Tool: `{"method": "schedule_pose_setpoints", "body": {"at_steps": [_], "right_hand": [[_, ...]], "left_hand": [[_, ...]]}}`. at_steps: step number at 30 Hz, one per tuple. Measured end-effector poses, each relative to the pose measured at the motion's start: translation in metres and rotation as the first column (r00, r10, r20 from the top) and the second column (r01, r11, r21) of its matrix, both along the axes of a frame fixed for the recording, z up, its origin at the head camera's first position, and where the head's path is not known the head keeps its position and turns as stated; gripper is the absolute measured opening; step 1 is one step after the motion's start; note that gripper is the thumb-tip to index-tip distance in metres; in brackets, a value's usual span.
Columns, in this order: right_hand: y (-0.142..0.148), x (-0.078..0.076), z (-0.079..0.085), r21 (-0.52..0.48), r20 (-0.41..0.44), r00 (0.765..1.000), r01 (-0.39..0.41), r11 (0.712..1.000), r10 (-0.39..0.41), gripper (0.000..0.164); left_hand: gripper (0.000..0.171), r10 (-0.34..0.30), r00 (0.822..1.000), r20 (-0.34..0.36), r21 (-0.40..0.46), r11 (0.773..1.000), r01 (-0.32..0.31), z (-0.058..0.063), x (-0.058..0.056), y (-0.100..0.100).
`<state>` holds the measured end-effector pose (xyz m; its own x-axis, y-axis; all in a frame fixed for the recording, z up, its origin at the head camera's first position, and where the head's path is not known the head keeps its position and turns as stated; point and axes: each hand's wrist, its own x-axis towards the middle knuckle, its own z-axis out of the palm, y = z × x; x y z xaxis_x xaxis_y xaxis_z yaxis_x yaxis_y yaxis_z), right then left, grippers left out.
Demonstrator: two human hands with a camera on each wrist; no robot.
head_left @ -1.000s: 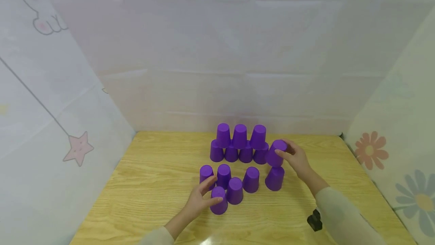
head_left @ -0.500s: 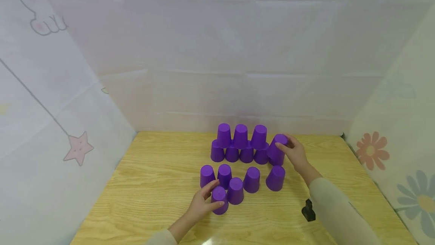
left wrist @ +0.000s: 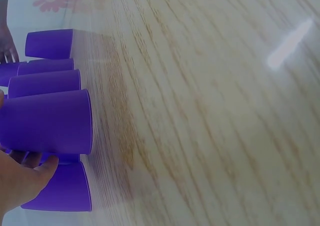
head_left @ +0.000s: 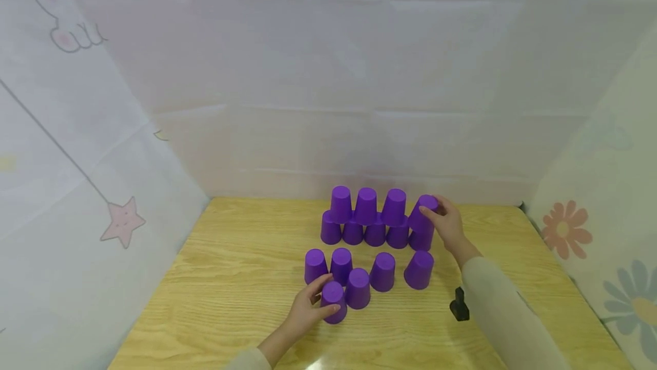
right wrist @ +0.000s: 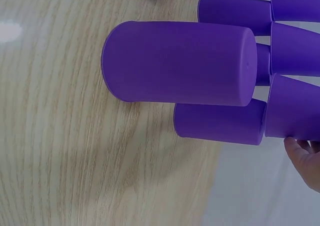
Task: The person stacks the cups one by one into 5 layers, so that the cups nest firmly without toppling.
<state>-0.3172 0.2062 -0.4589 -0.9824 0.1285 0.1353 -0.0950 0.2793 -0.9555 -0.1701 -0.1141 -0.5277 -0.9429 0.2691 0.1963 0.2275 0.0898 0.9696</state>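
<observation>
In the head view my right hand (head_left: 447, 223) grips an upside-down purple cup (head_left: 424, 210) at the right end of the raised back row. That cup sits right over the end cup of the bottom row (head_left: 421, 240); the right wrist view shows its rim at the lower cup's (right wrist: 220, 123) base. Three more cups (head_left: 366, 206) stand beside it on the upper level. Nearer the front, my left hand (head_left: 304, 306) holds an upside-down purple cup (head_left: 333, 301) on the table, thumb on the near side and fingers partly hidden behind it.
Several loose upside-down cups (head_left: 382, 272) stand between the hands and the stacked rows, one cup (head_left: 418, 270) below my right hand. A small black object (head_left: 459, 304) lies beside the right sleeve. White printed sheets (head_left: 359, 102) enclose the wooden table (head_left: 231, 279).
My right hand has carried its cup back and up, from over the loose front cup to the top of the back row's right end. The left hand stays around its cup.
</observation>
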Motion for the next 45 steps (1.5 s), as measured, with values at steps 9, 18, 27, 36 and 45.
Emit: {"method": "schedule_pose_setpoints", "body": {"at_steps": [9,18,27,36,45], "right_hand": [[-0.003,-0.007,0.003,0.009,0.006,0.999,-0.041,0.999,0.041,0.055],[-0.003,-0.013,0.003,0.0,0.053,0.997,-0.064,0.998,0.064,0.059],[-0.004,-0.015,0.005,-0.009,0.072,0.993,-0.093,0.996,0.093,0.061],[-0.003,-0.016,0.004,0.002,0.069,0.992,-0.107,0.994,0.107,0.061],[-0.002,-0.017,0.004,-0.013,0.083,0.99,-0.112,0.994,0.112,0.065]], "left_hand": [[0.06,-0.005,1.0,-0.011,0.008,1.0,0.006,-0.007,-0.002,0.0],[0.059,0.003,1.0,0.01,-0.016,1.0,-0.003,-0.002,0.0,0.001],[0.055,0.012,0.999,0.039,-0.019,1.0,-0.011,0.025,0.011,0.005],[0.053,0.009,0.999,0.05,-0.005,1.0,-0.009,0.024,0.01,0.006],[0.049,0.034,0.998,0.055,0.001,0.999,-0.034,0.026,0.01,0.007]]}}
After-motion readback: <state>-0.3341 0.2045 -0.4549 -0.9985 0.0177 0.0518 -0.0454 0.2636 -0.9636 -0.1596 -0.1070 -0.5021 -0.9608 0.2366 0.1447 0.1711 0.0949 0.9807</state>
